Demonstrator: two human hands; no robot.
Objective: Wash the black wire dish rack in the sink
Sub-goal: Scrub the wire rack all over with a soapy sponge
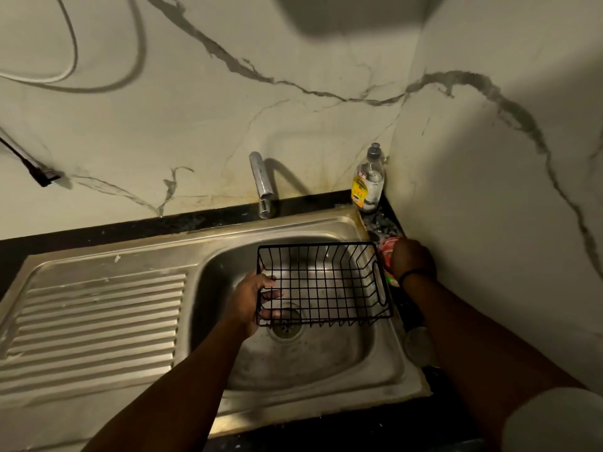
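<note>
Home kitchen: steel sink (pixel 107 282) with drainboard, tap (pixel 261 181), dish-soap bottle (pixel 368 181), marble backsplash (pixel 195 125).

Dim kitchen corner
2 marble-look walls (pixel 326 102) with grey veins meet above a black bench (pixel 98 230); a cord (pixel 70 65) loops upper left.

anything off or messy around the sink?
Brownish staining on the wall behind the faucet, and whitish residue across the sink drainboard. The dish rack itself looks intact, held over the basin by the left hand.
</note>
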